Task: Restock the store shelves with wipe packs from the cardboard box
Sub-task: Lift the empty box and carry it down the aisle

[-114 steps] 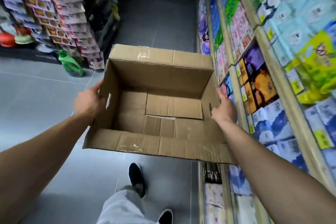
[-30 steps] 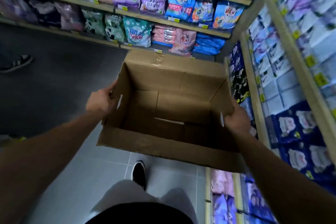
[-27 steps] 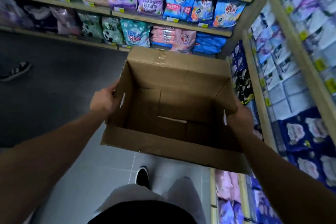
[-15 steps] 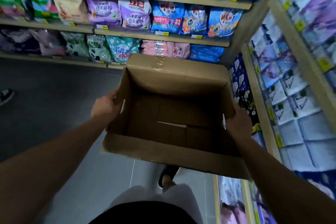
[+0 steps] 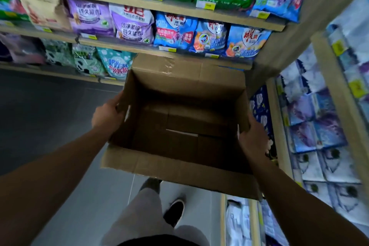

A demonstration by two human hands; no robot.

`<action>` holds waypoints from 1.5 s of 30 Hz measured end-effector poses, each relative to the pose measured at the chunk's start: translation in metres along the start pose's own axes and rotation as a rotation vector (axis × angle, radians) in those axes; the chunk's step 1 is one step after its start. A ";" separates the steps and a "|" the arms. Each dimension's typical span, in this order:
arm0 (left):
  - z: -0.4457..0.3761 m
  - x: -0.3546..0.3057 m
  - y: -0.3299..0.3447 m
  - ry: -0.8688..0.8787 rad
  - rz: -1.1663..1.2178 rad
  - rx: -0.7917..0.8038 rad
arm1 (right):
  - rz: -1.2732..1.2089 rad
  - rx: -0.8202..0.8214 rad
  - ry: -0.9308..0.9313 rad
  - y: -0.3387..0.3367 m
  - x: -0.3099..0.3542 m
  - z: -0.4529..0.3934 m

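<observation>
I carry an open cardboard box (image 5: 179, 168) in front of me at waist height. Its inside shows only the bottom flaps, with nothing in it. My left hand (image 5: 106, 115) grips the box's left wall by its cut-out. My right hand (image 5: 252, 138) grips the right wall the same way. Stacked blue and white wipe packs (image 5: 315, 134) fill the shelves on my right.
Ahead stands a wooden shelf unit (image 5: 163, 7) packed with detergent bags (image 5: 131, 25). Another shelf post (image 5: 279, 142) rises close to the box's right side. Dark grey floor tiles (image 5: 50, 110) lie on the left. My legs and black shoes (image 5: 173, 211) show below the box.
I have walked down the aisle with the box, and the detergent shelves ahead have come much closer. Both hands keep the same hold on the box walls.
</observation>
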State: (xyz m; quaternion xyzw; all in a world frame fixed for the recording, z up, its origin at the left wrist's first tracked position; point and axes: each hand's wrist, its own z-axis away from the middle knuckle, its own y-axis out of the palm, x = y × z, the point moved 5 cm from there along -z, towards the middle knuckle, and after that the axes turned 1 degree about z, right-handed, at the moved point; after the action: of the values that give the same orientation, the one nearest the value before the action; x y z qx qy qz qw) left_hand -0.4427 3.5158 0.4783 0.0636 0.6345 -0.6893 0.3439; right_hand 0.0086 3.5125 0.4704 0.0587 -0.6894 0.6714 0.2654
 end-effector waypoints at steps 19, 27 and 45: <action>-0.213 0.000 0.203 -0.126 0.019 0.202 | 0.104 0.158 0.244 0.185 -0.049 -0.198; -0.278 0.029 0.383 -0.182 -0.009 0.187 | 0.185 0.239 0.295 0.338 -0.157 -0.276; -0.349 0.111 0.597 -0.249 -0.013 0.089 | 0.089 0.124 0.315 0.537 -0.266 -0.353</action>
State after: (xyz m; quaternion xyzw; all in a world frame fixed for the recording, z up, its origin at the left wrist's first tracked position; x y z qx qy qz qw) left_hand -0.3171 3.8175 -0.1415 -0.0112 0.5563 -0.7214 0.4123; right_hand 0.1017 3.8261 -0.1432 -0.0616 -0.5984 0.7247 0.3362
